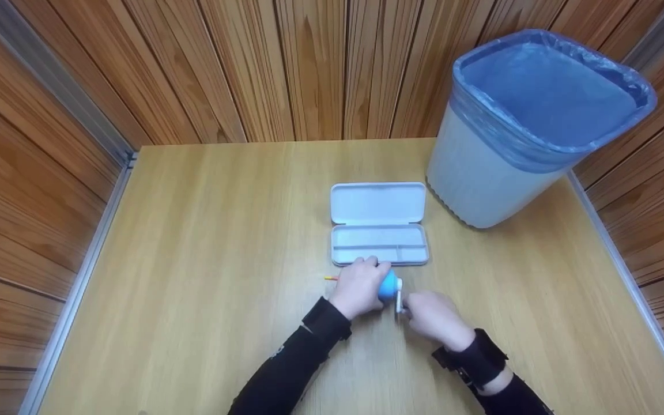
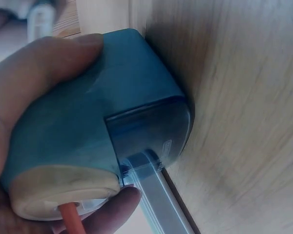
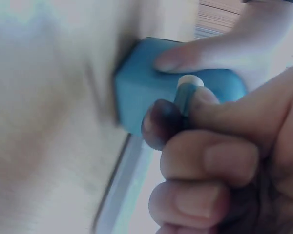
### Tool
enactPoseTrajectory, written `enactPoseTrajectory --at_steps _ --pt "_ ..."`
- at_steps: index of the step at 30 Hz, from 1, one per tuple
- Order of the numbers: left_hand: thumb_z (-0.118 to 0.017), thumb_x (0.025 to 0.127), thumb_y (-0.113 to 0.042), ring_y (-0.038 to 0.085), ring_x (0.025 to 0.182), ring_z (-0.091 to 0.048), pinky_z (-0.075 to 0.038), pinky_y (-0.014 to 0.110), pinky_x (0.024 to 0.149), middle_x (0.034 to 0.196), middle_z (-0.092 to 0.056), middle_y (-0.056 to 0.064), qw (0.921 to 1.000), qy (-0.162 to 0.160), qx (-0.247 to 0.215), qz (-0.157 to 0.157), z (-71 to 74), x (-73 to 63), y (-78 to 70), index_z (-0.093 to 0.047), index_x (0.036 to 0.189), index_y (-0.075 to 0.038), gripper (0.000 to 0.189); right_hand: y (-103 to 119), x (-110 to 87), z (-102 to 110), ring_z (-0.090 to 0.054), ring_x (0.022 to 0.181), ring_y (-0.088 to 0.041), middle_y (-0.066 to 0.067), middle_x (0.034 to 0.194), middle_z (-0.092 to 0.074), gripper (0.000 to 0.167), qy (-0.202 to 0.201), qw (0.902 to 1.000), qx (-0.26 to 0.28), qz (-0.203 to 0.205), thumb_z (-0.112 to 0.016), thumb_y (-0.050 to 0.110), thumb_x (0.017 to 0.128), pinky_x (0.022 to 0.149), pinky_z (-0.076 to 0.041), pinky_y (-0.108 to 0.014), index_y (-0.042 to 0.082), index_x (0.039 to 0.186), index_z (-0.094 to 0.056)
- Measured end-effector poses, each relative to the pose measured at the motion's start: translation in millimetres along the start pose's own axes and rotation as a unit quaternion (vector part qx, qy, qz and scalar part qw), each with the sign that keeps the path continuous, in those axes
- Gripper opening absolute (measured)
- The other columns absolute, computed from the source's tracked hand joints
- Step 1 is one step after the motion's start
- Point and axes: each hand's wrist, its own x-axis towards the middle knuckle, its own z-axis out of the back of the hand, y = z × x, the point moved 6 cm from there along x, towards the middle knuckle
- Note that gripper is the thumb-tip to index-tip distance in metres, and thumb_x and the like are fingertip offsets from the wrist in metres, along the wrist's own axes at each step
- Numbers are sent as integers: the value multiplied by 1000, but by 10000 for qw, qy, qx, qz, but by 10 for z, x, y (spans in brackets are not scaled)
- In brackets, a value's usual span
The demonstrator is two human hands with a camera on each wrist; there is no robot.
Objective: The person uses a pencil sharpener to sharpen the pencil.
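Note:
My left hand [image 1: 359, 287] grips a blue pencil sharpener [image 1: 388, 286] with its thumb and fingers wrapped round the body. An orange pencil [image 2: 72, 219] enters the cream front of the sharpener, and its yellow end sticks out to the left in the head view. A dark see-through shavings drawer [image 2: 151, 131] shows on the sharpener's side in the left wrist view. On the opposite end, my right hand [image 1: 436, 317] pinches the handle of the crank [image 1: 399, 302] between thumb and index finger. The other fingers curl below that handle [image 3: 184, 95] in the right wrist view.
A pale pencil case [image 1: 378, 204] lies open just beyond the hands, its lid folded back and its tray divided into compartments. At the back right stands a white bin [image 1: 476, 167] lined with a blue bag. Wood-panelled walls [image 1: 309, 69] border the table [image 1: 205, 242].

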Motion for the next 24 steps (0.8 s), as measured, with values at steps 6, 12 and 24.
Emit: enactPoseTrajectory --at_steps 6,12,24 --pt "-90 67 -36 21 86 -63 -53 31 67 104 -68 3 10000 68 -49 51 -7 3 6 -64 118 -18 60 30 -28 172 -42 54 -17 1 59 -47 20 4 9999 112 8 -68 8 88 50 -33 -31 8 69 -60" --pt "-90 67 -35 21 85 -62 -52 31 65 102 -68 2 9999 33 -117 74 0 -3 1 -64 116 -19 59 10 -2 331 -45 53 -16 -2 60 -53 14 -146 9996 261 10 -66 9 90 50 -35 -29 5 76 -67" --pt "-91 64 -38 22 80 -62 -52 32 61 96 -67 2 9996 -271 84 -71 20 -17 1 -63 109 -17 57 -60 190 512 -55 60 -19 -8 71 -66 13 -493 9984 258 98 -64 9 91 53 -42 -31 4 80 -68"
